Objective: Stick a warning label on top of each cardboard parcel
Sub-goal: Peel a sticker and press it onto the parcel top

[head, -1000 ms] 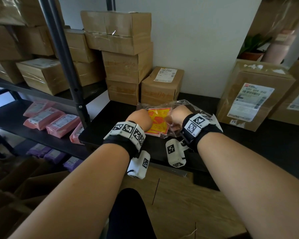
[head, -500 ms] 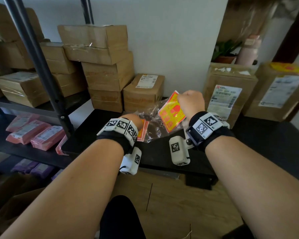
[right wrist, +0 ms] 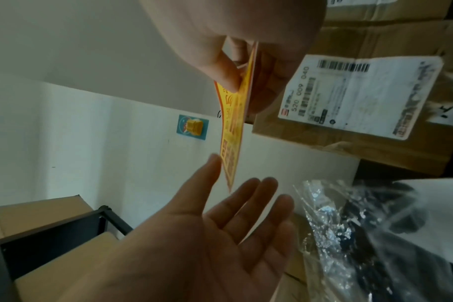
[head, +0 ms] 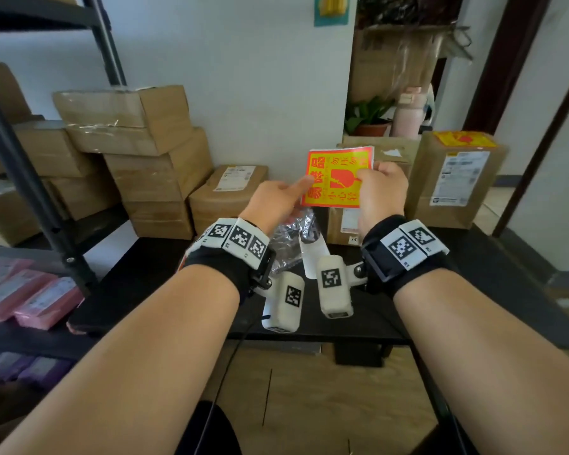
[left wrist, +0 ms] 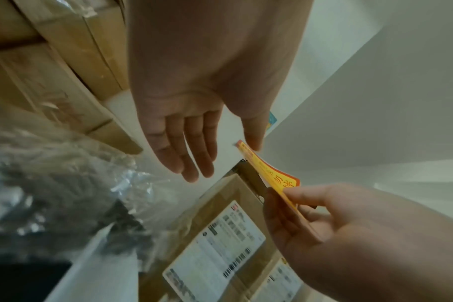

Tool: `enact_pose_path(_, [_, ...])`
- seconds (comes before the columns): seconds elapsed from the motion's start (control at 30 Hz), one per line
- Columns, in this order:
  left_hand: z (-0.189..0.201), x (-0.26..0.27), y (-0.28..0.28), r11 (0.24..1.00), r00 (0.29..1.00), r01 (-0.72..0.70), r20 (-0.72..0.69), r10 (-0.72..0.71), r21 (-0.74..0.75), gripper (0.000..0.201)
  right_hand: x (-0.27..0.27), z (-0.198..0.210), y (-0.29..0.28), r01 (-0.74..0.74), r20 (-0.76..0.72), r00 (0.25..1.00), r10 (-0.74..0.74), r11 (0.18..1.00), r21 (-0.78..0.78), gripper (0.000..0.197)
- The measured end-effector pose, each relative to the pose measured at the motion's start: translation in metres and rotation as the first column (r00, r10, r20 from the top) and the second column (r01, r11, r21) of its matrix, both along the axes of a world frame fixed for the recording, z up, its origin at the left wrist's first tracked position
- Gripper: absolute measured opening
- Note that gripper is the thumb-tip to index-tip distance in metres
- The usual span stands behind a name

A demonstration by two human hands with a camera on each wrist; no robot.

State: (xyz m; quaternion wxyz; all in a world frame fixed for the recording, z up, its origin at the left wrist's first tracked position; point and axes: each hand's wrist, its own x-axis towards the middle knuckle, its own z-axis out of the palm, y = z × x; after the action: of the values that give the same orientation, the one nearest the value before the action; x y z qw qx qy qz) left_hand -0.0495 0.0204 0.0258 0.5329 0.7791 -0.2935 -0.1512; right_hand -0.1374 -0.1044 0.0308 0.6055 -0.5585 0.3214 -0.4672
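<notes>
A yellow-and-red warning label (head: 337, 178) is held upright in the air above the black table, and my right hand (head: 370, 178) pinches its right edge between thumb and fingers. My left hand (head: 293, 193) is open with straight fingers (left wrist: 192, 161), its thumb tip at the label's (left wrist: 269, 173) left edge. In the right wrist view the label (right wrist: 233, 132) hangs edge-on over the left palm (right wrist: 215, 235). Behind the label stands a cardboard parcel (head: 345, 221) with a shipping slip. The tall parcel (head: 457, 182) to its right carries a warning sticker (head: 463, 139) on top. A small parcel (head: 227, 192) sits left of centre.
A crumpled clear plastic bag (head: 289, 238) lies on the black table (head: 480, 264) under my hands. Stacked cardboard boxes (head: 151, 149) fill the back left beside a black shelf post (head: 30, 182). Pink packets (head: 33, 300) lie on a lower shelf. A potted plant (head: 368, 123) and a pink bottle (head: 408, 116) stand behind.
My right hand has lifted the label out of the plastic bag and turned it upright. My left hand let go of the bag, opened and rose to the label's left edge.
</notes>
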Motion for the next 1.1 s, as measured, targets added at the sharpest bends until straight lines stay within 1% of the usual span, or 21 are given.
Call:
enact_pose_path(0.1, [-0.005,-0.01,-0.011,0.997,0.997,0.067,-0.024,-0.068,-0.048,0.027,-0.012,-0.006,-0.01,-0.009,-0.005,1.0,0.009,1.0,-0.017,0.015])
enact_pose_path(0.2, [-0.009,-0.015,-0.018,0.994,0.995,0.058,-0.081,-0.065,-0.087,0.016,-0.025,-0.014,-0.017,-0.069,-0.024,0.997,0.068,0.997,-0.027,0.02])
enact_pose_path(0.27, [-0.009,-0.017,-0.021,0.994,0.992,0.075,-0.095,-0.083,-0.084,0.015,-0.032,-0.017,-0.022,-0.078,-0.065,0.995,0.073,0.994,-0.077,0.024])
enact_pose_path(0.4, [-0.01,-0.02,-0.022,0.99,0.978,0.121,-0.161,-0.131,-0.071,0.022,-0.042,-0.023,-0.032,-0.01,-0.13,0.991,-0.013,0.984,-0.18,0.028])
enact_pose_path(0.5, [-0.013,-0.023,-0.025,0.992,0.98,0.099,-0.166,-0.111,-0.075,0.02,-0.047,-0.028,-0.037,-0.008,-0.212,0.976,-0.051,0.963,-0.27,0.037])
enact_pose_path(0.53, [-0.013,-0.024,-0.026,0.993,0.982,0.085,-0.163,-0.097,-0.081,0.019,-0.049,-0.03,-0.037,-0.004,-0.24,0.967,-0.08,0.944,-0.329,0.041])
enact_pose_path(0.6, [-0.014,-0.026,-0.028,0.992,0.98,0.067,-0.181,-0.087,-0.111,0.018,-0.053,-0.033,-0.034,-0.006,-0.307,0.937,-0.164,0.874,-0.485,0.043])
enact_pose_path(0.7, [-0.015,-0.032,-0.031,0.989,0.974,0.067,-0.204,-0.094,-0.133,0.015,-0.059,-0.038,-0.028,-0.069,-0.399,0.859,-0.321,0.699,-0.711,0.039])
enact_pose_path(0.73, [-0.016,-0.034,-0.032,0.988,0.972,0.07,-0.213,-0.098,-0.134,0.015,-0.062,-0.04,-0.026,-0.088,-0.406,0.838,-0.366,0.643,-0.761,0.036])
enact_pose_path(0.77, [-0.017,-0.037,-0.033,0.988,0.968,0.074,-0.227,-0.104,-0.138,0.016,-0.063,-0.041,-0.024,-0.111,-0.412,0.826,-0.385,0.606,-0.788,0.029])
enact_pose_path(0.8, [-0.017,-0.039,-0.033,0.986,0.962,0.078,-0.249,-0.114,-0.148,0.016,-0.064,-0.043,-0.022,-0.145,-0.432,0.82,-0.376,0.594,-0.792,0.021])
enact_pose_path(0.83, [-0.017,-0.042,-0.033,0.982,0.951,0.082,-0.28,-0.128,-0.169,0.016,-0.065,-0.044,-0.022,-0.189,-0.464,0.817,-0.342,0.601,-0.777,0.014])
enact_pose_path(0.87, [-0.017,-0.045,-0.033,0.977,0.94,0.087,-0.31,-0.146,-0.196,0.016,-0.066,-0.046,-0.021,-0.23,-0.496,0.815,-0.298,0.619,-0.751,0.011])
enact_pose_path(0.97, [-0.015,-0.051,-0.032,0.958,0.903,0.1,-0.379,-0.201,-0.27,0.018,-0.067,-0.05,-0.021,-0.27,-0.526,0.82,-0.225,0.659,-0.702,0.012])
enact_pose_path(1.1, [-0.015,-0.057,-0.033,0.949,0.872,0.144,-0.418,-0.256,-0.28,0.022,-0.069,-0.053,-0.02,-0.295,-0.537,0.818,-0.207,0.651,-0.7,0.012])
